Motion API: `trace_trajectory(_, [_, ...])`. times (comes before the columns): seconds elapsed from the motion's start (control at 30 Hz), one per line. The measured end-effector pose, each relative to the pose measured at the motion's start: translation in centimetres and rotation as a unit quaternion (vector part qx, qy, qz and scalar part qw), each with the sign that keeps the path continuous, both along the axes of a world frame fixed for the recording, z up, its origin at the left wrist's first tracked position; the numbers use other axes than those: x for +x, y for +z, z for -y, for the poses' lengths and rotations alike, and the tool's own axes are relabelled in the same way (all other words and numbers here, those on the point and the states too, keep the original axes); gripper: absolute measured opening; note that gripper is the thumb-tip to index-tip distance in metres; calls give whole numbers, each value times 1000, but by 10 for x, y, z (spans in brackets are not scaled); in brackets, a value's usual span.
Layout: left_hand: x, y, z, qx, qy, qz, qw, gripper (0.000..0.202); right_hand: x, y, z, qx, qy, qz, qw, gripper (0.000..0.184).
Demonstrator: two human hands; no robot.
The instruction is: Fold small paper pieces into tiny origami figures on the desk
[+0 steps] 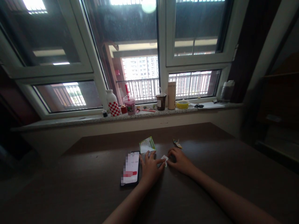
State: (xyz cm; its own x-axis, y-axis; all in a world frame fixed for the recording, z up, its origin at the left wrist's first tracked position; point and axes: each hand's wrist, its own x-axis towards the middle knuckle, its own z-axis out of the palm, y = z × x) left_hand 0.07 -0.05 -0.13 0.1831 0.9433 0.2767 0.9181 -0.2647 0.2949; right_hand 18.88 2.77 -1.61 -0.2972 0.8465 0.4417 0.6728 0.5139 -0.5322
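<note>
Between my hands on the brown table lies a small crumpled white piece, apparently paper or a wrapper, with some green at its lower end. My left hand is spread palm down, its thumb touching the piece's left side and its longer fingers reaching to the lower edge of a green and white card or packet. From the right, my right hand is curled, with thumb and fingertips at the piece's right edge. Left of my left hand lies a phone with a lit screen.
Beyond my right hand sits a small crumpled colourful scrap on the table. Along the windowsill stand a checkered bottle, a pink cup, a dark drink cup, a tan flask and yellow tape.
</note>
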Motion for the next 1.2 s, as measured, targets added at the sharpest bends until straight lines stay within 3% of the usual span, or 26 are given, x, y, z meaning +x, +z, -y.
trace_trajectory(0.67, [0, -1, -2, 5, -6, 11, 1000, 23, -8, 5, -5, -12, -98, 108, 989, 4])
trace_trajectory(1.2, [1, -6, -1, 22, -3, 19, 1000, 22, -2, -5, -10, 0, -56, 52, 997, 6])
